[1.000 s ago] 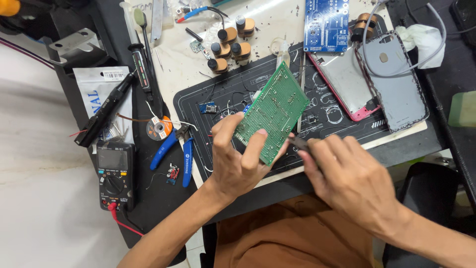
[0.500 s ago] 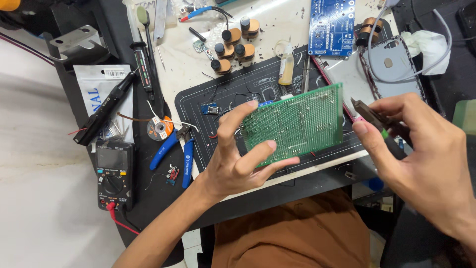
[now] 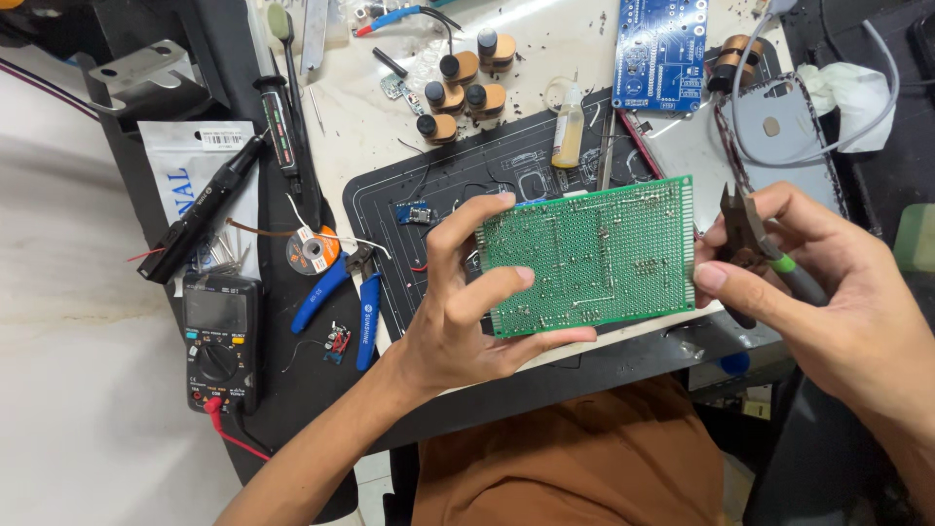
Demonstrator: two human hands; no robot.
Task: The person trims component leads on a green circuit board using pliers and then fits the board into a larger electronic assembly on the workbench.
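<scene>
My left hand (image 3: 467, 312) holds a green perforated circuit board (image 3: 594, 255) by its left edge, solder side up, above the dark work mat (image 3: 390, 209). Fingers wrap the board's left and bottom edges. My right hand (image 3: 828, 292) grips small side cutters (image 3: 755, 244) with a green-and-grey handle, jaws pointing up, just right of the board's right edge. The thumb of that hand nearly touches the board.
A black multimeter (image 3: 222, 341) and blue-handled pliers (image 3: 341, 297) lie at left. A solder wick spool (image 3: 312, 251), a small bottle (image 3: 570, 136), several capped brown cylinders (image 3: 458, 88), a blue circuit board (image 3: 662, 54) and a phone back cover (image 3: 779, 146) lie behind.
The green board has been turned flatter and brought closer to the camera. My right hand has come in from the right, bringing the cutters nearer the board's right edge.
</scene>
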